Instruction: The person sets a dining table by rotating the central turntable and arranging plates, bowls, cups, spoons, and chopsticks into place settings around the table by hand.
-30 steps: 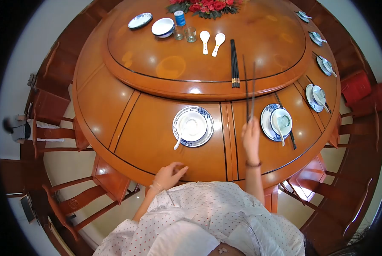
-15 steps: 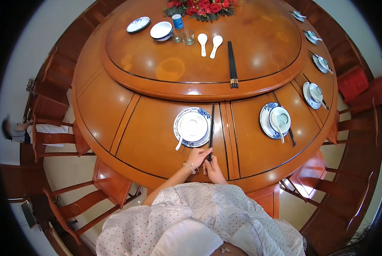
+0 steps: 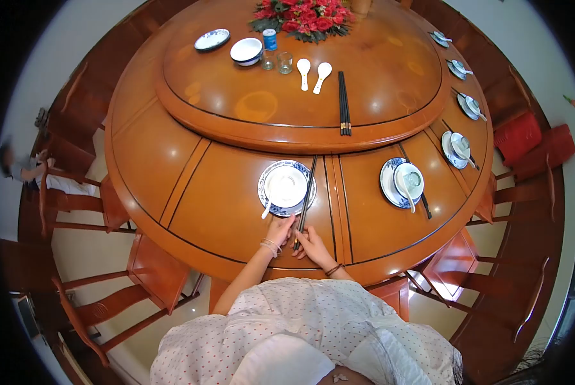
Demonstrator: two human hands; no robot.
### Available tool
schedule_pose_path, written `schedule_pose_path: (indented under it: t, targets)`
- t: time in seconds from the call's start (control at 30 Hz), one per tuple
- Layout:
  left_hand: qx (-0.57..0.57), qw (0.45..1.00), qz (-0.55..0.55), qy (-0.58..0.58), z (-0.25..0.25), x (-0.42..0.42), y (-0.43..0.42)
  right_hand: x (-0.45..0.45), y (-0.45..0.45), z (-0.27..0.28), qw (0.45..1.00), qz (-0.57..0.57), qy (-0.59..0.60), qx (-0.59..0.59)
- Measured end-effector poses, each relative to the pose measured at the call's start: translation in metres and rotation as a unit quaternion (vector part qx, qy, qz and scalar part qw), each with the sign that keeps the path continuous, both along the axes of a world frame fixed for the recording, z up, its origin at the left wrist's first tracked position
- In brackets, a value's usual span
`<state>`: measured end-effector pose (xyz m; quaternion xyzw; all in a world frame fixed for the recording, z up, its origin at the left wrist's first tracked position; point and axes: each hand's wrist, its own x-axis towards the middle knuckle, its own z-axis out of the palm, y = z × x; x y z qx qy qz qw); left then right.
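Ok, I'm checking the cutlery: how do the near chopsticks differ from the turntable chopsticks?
The near chopsticks touch the right hand; the turntable chopsticks lie untouched. The near chopsticks overlap the plate in view; the turntable chopsticks lie apart from any dish. Both are dark with gold-coloured bands.

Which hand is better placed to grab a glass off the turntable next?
Probably the left hand: it's farther forward and roughly lines up with the glasses. The right hand sits lower, its fingers at the near chopsticks.
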<state>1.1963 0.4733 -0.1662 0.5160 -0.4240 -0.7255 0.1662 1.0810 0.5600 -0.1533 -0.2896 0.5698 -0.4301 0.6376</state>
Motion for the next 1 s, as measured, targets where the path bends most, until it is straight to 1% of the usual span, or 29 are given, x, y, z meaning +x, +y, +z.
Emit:
schedule_pose_path:
  t: [0.07, 0.2, 0.23, 0.27, 0.3, 0.33, 0.4, 0.43, 0.5, 0.6, 0.63, 0.67, 0.7, 0.73, 0.77, 0.8, 0.83, 0.87, 0.9, 0.97, 1.0]
  targets:
    - [0.017, 1.0, 0.016, 0.009, 0.006, 0.016, 0.007, 0.001, 0.0, -0.003, 1.0, -0.015, -0.021, 0.003]
    - [-0.009, 0.997, 0.075, 0.024, 0.009, 0.049, 0.033, 0.003, 0.001, -0.005, 1.0, -0.008, -0.018, -0.004]
    - [-0.015, 0.996, 0.086, 0.028, 0.008, 0.056, 0.04, 0.003, 0.001, -0.004, 0.999, -0.032, -0.016, -0.004]
    - [-0.027, 0.993, 0.112, 0.039, 0.007, 0.063, 0.047, 0.005, 0.002, -0.003, 0.998, -0.056, -0.016, -0.003]
    - [-0.039, 0.988, 0.138, 0.049, 0.006, 0.069, 0.054, 0.007, 0.003, -0.002, 0.999, -0.043, -0.015, -0.006]
    - [-0.043, 0.987, 0.15, 0.049, 0.003, 0.073, 0.06, 0.007, 0.006, -0.001, 0.998, -0.062, -0.01, -0.012]
    - [-0.092, 0.97, 0.214, 0.075, 0.001, 0.075, 0.07, 0.006, 0.011, -0.007, 0.995, -0.09, -0.005, -0.029]
    - [-0.093, 0.967, 0.225, 0.074, -0.001, 0.075, 0.073, 0.005, 0.016, -0.009, 0.996, -0.08, -0.005, -0.03]
    - [-0.105, 0.976, 0.188, 0.04, 0.0, 0.072, 0.074, 0.003, 0.027, -0.015, 0.989, -0.127, 0.053, -0.053]
    - [-0.121, 0.983, 0.137, 0.011, -0.003, 0.066, 0.078, -0.005, 0.043, -0.016, 0.98, -0.176, 0.079, -0.05]
    - [-0.144, 0.981, 0.133, -0.003, -0.003, 0.064, 0.078, -0.008, 0.045, -0.01, 0.976, -0.194, 0.09, -0.044]
    - [-0.143, 0.982, 0.122, -0.023, 0.004, 0.066, 0.077, -0.009, 0.044, 0.004, 0.956, -0.235, 0.175, -0.025]
    - [-0.154, 0.981, 0.116, -0.021, -0.003, 0.065, 0.076, -0.011, 0.037, 0.021, 0.926, -0.276, 0.258, -0.006]
    - [-0.171, 0.981, 0.09, -0.029, 0.004, 0.068, 0.073, -0.018, 0.023, 0.034, 0.919, -0.288, 0.262, -0.057]
    - [-0.177, 0.982, 0.065, -0.013, 0.002, 0.071, 0.069, -0.021, 0.011, 0.05, 0.91, -0.302, 0.266, -0.104]
    - [-0.168, 0.985, 0.043, 0.015, -0.003, 0.076, 0.066, -0.02, -0.007, 0.065, 0.906, -0.294, 0.266, -0.147]
    - [-0.145, 0.989, -0.014, 0.014, 0.008, 0.085, 0.056, -0.016, -0.042, 0.084, 0.9, -0.286, 0.265, -0.193]
    - [-0.23, 0.971, -0.052, 0.023, 0.005, 0.096, 0.044, -0.015, -0.077, 0.092, 0.901, -0.237, 0.306, -0.195]
    - [-0.269, 0.96, -0.078, 0.009, 0.003, 0.11, 0.032, -0.008, -0.114, 0.099, 0.898, -0.187, 0.346, -0.196]
    - [-0.312, 0.949, -0.046, 0.002, 0.013, 0.148, -0.004, 0.042, -0.206, 0.132, 0.878, -0.086, 0.382, -0.275]
    - [-0.314, 0.948, -0.048, 0.007, 0.015, 0.167, -0.019, 0.06, -0.252, 0.132, 0.86, -0.042, 0.425, -0.279]
